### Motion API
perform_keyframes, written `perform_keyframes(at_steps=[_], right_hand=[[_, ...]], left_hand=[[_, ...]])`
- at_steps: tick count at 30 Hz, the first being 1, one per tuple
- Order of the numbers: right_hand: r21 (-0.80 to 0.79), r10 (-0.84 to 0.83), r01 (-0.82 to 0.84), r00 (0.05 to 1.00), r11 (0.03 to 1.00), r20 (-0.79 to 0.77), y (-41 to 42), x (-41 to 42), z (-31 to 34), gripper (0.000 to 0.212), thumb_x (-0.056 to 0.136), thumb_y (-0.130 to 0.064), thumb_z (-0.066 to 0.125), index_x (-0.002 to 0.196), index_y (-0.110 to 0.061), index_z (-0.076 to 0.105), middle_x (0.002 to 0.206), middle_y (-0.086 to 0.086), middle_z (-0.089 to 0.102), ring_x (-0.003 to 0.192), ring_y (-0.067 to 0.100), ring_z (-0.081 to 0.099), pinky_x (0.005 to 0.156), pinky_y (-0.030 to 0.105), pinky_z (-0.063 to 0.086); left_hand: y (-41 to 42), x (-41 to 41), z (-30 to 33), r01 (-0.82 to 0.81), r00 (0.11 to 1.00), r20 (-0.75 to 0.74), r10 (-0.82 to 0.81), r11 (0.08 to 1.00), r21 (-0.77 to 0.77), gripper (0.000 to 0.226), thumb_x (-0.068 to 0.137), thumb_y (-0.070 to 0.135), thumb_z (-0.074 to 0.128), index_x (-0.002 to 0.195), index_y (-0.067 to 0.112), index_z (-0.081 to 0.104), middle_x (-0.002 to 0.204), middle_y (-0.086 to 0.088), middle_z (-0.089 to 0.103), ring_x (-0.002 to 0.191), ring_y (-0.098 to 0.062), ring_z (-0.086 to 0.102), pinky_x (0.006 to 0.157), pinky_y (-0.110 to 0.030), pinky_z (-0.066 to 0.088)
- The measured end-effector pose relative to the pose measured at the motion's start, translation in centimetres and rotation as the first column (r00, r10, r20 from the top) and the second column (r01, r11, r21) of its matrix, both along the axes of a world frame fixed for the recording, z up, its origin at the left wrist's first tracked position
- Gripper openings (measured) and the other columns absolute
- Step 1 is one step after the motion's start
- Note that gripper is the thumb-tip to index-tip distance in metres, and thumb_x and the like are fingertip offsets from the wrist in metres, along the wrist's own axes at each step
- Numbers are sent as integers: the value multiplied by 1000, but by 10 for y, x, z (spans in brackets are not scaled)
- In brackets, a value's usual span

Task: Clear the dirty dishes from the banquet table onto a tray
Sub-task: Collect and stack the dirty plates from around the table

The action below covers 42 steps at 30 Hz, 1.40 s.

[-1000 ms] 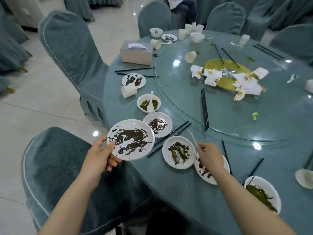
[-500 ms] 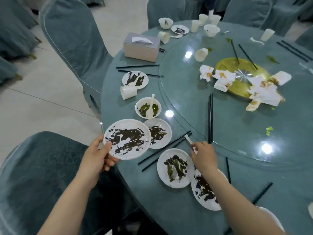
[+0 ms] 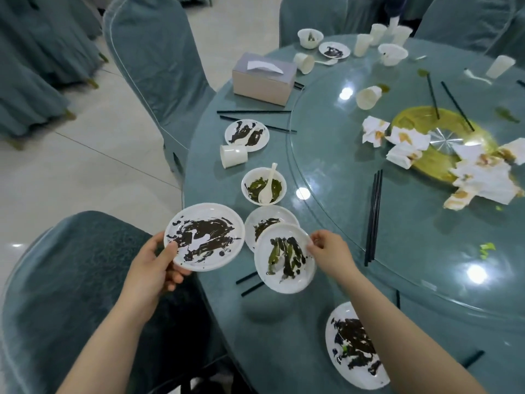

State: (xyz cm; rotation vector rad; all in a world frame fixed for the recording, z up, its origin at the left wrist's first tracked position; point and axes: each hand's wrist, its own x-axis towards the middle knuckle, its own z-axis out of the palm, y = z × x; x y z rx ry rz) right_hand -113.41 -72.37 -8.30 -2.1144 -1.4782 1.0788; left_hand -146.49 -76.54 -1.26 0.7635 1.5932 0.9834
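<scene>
My left hand (image 3: 153, 267) grips a white plate smeared with dark sauce (image 3: 205, 236) by its near rim, held at the table's near-left edge. My right hand (image 3: 329, 251) pinches the right rim of a second plate with green and dark leftovers (image 3: 285, 258), lifted above the table and tilted toward the first plate. Under it lies another dirty small plate (image 3: 270, 220). A bowl with a white spoon (image 3: 263, 186), a further dirty plate (image 3: 246, 135) and a tipped cup (image 3: 233, 155) sit behind. One more sauce-smeared plate (image 3: 353, 345) lies beside my right forearm. No tray is in view.
The round table (image 3: 284, 336) carries a glass turntable (image 3: 412, 223) with crumpled napkins (image 3: 480, 172), black chopsticks (image 3: 374, 217) and a tipped cup (image 3: 368, 97). A tissue box (image 3: 262, 78) and several cups and bowls stand at the far side. Covered chairs (image 3: 153, 66) surround the table.
My right hand has taken the green-leftover plate by its rim and lifted it left toward the plate in my left hand. The view has shifted closer and leftward.
</scene>
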Motion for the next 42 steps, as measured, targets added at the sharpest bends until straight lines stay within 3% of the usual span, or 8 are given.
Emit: perform_keyframes(at_steps=[2, 11, 14, 16, 20, 23, 37, 42], right_hand=[[13, -36, 36, 999, 999, 9, 15, -9, -3, 10, 86, -21, 62, 96, -20, 62, 85, -8, 64, 77, 8, 60, 60, 20, 44], [-14, -125, 125, 992, 992, -18, 39, -41, -15, 49, 84, -17, 66, 131, -14, 50, 119, 5, 64, 97, 22, 64, 75, 34, 53], [-26, -88, 89, 995, 996, 47, 32, -44, -13, 20, 90, -21, 55, 102, -8, 64, 87, 4, 67, 73, 18, 60, 57, 27, 44], [-11, -88, 89, 995, 996, 47, 22, -43, -9, 22, 90, -22, 50, 83, -5, 63, 71, 5, 62, 61, 18, 53, 51, 26, 36], [28, -152, 151, 986, 988, 61, -18, -31, 1, 29, 92, -24, 50, 85, 0, 66, 75, 15, 65, 69, 28, 60, 53, 28, 34], [8, -275, 275, 960, 961, 50, -56, -19, 8, 24, 94, -26, 50, 91, -8, 65, 70, 1, 61, 65, 16, 57, 53, 27, 36], [83, -850, 848, 526, 523, -21, -257, 15, 0, 32, 95, -22, 50, 66, -8, 57, 66, 10, 60, 60, 24, 52, 55, 31, 37], [59, -893, 892, 450, 449, -19, -264, 11, -8, 31, 96, -26, 48, 80, -1, 58, 79, 16, 62, 74, 32, 55, 67, 36, 40]], left_hand=[[-2, -6, 3, -23, 1000, -2, 23, 1000, 5, 20, 99, 19, 45, 115, 28, 54, 51, -9, 61, 34, -9, 44, 32, -15, 31], [-21, -30, 11, -87, 996, -2, 87, 996, 31, 23, 99, 18, 45, 121, 22, 53, 51, -10, 60, 34, -10, 44, 32, -15, 31], [-25, -36, 10, -73, 997, 4, 73, 997, 37, 21, 99, 19, 45, 118, 24, 53, 52, -10, 61, 35, -10, 44, 33, -15, 31], [-27, -38, 8, -62, 998, 23, 61, 997, 38, 19, 99, 19, 46, 115, 27, 54, 52, -10, 61, 35, -10, 44, 33, -16, 31], [-24, -40, 6, 15, 998, 53, -17, 999, 37, 18, 99, 20, 46, 113, 30, 54, 54, -10, 63, 36, -10, 46, 33, -17, 33], [-20, -40, 5, 92, 994, 60, -94, 995, 40, 18, 99, 20, 47, 113, 29, 55, 54, -10, 63, 36, -10, 46, 33, -17, 33], [-13, -9, -14, 424, 902, 83, -423, 906, 11, 23, 99, 19, 45, 120, 20, 53, 50, -4, 60, 35, -8, 44, 33, -17, 32], [-12, -6, -19, 455, 889, 63, -454, 890, 2, 21, 99, 21, 46, 117, 22, 55, 51, -4, 61, 35, -9, 45, 32, -18, 32]])
